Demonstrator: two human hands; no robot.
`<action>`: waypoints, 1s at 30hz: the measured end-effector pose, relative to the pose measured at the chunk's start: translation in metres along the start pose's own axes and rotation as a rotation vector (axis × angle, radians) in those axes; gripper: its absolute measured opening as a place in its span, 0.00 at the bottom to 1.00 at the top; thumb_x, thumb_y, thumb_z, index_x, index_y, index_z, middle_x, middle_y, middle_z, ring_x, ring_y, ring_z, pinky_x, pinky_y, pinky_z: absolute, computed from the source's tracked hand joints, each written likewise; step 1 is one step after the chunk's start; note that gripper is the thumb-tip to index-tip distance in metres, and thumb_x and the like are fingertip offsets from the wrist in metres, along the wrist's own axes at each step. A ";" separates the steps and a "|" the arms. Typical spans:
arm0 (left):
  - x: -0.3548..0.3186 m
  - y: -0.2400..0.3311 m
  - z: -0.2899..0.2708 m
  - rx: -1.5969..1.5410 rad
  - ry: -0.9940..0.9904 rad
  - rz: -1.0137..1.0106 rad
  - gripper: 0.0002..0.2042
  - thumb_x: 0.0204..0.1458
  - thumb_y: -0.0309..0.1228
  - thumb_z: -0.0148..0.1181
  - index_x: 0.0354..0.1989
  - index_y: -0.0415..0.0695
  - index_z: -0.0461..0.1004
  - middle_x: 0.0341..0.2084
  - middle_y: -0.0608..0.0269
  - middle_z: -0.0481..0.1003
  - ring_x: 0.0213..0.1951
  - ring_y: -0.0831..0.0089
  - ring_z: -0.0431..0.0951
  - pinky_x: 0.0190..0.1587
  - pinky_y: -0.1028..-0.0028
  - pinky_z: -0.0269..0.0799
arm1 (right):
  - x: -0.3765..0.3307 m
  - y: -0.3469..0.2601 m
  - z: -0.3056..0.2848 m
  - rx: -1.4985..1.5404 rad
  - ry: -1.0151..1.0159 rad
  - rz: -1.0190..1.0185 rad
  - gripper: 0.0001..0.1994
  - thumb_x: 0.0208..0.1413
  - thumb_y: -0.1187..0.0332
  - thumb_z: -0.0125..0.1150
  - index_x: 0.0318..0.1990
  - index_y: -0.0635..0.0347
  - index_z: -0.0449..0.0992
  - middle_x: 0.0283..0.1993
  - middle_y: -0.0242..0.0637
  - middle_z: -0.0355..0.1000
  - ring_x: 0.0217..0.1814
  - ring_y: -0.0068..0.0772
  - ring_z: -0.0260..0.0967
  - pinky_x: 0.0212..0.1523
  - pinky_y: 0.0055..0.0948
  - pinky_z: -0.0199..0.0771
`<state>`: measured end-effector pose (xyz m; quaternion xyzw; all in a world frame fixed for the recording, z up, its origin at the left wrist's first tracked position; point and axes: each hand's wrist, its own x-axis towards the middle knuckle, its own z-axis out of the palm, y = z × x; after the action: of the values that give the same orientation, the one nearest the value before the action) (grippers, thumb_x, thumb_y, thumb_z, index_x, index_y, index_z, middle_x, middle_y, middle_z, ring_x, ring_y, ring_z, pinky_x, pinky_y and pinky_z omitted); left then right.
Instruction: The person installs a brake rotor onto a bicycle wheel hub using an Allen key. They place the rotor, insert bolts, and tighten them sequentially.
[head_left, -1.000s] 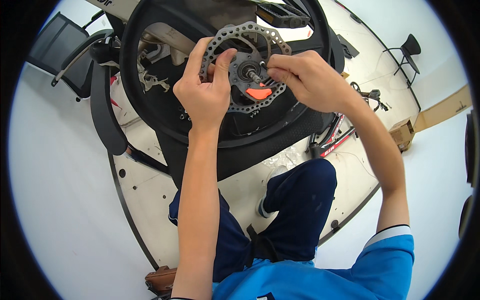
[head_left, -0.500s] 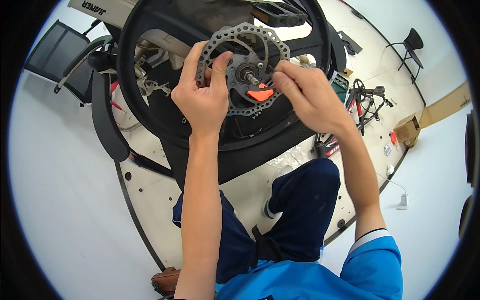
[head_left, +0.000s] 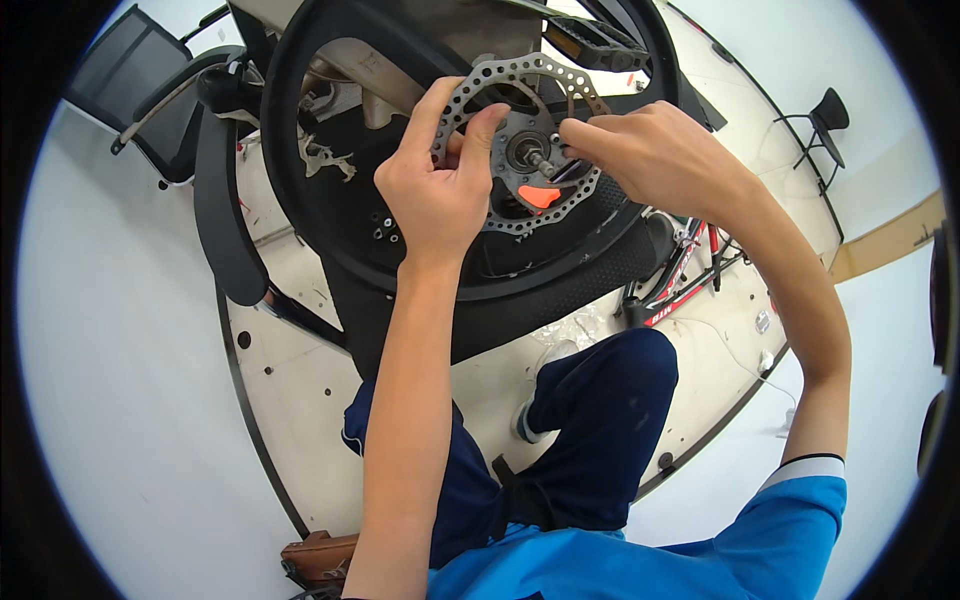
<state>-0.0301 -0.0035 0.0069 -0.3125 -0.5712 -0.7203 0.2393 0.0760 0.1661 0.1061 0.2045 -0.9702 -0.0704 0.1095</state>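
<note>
Clasping the left rim of the perforated brake disc [head_left: 525,68] between thumb and fingers, the left hand [head_left: 435,185] sits opposite the right hand [head_left: 655,150], whose fingertips [head_left: 577,135] pinch a slim, partly hidden rod [head_left: 567,172].

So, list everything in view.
brake disc: one, silver, upper centre
orange piece: one, orange, on disc
axle: one, silver, disc's centre
wheel: one, black, around disc
small hardware: several, silver, disc's lower left
pedal: one, black, disc's upper right
armrest: one, black, left of wheel
mesh chair: one, black, upper left
small chair: one, black, upper right
bike frame: one, black-red, floor, right
brown item: one, brown, lower left
trousers: one pair, navy, below
left hand: one, gripping disc's left edge
right hand: one, disc's right side
</note>
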 end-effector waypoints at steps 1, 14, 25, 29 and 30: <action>0.001 -0.002 0.000 -0.011 0.013 0.021 0.13 0.56 0.30 0.71 0.47 0.39 0.79 0.23 0.68 0.81 0.18 0.90 0.69 0.21 0.87 0.62 | 0.000 0.001 0.000 -0.019 0.005 -0.019 0.12 0.52 0.77 0.59 0.44 0.58 0.72 0.29 0.39 0.76 0.28 0.44 0.76 0.27 0.37 0.72; 0.001 0.003 -0.003 0.061 -0.009 0.010 0.14 0.55 0.30 0.71 0.47 0.39 0.79 0.21 0.64 0.81 0.17 0.87 0.73 0.20 0.84 0.65 | 0.006 0.018 0.008 -0.298 0.174 -0.304 0.13 0.48 0.72 0.65 0.43 0.56 0.72 0.24 0.29 0.61 0.24 0.27 0.69 0.20 0.30 0.68; 0.000 0.003 -0.003 0.032 -0.013 0.015 0.13 0.55 0.27 0.70 0.48 0.40 0.78 0.21 0.63 0.80 0.17 0.84 0.74 0.20 0.82 0.66 | 0.011 0.030 -0.006 -0.408 0.069 -0.382 0.12 0.51 0.70 0.62 0.44 0.49 0.70 0.27 0.26 0.66 0.28 0.27 0.72 0.27 0.26 0.73; 0.001 0.002 -0.003 0.032 0.005 0.038 0.13 0.55 0.26 0.70 0.48 0.40 0.78 0.21 0.63 0.80 0.17 0.84 0.73 0.20 0.82 0.65 | 0.017 0.030 -0.011 -0.437 0.052 -0.433 0.14 0.50 0.70 0.63 0.44 0.49 0.69 0.27 0.26 0.66 0.29 0.27 0.71 0.29 0.26 0.74; 0.001 0.001 -0.002 0.023 0.011 0.040 0.13 0.55 0.27 0.70 0.48 0.40 0.78 0.21 0.63 0.80 0.17 0.84 0.73 0.20 0.82 0.65 | 0.018 0.030 -0.011 -0.431 0.049 -0.442 0.14 0.50 0.70 0.63 0.44 0.49 0.69 0.27 0.26 0.66 0.30 0.27 0.71 0.30 0.26 0.74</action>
<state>-0.0304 -0.0059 0.0076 -0.3170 -0.5718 -0.7104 0.2605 0.0516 0.1849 0.1254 0.3843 -0.8619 -0.2918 0.1555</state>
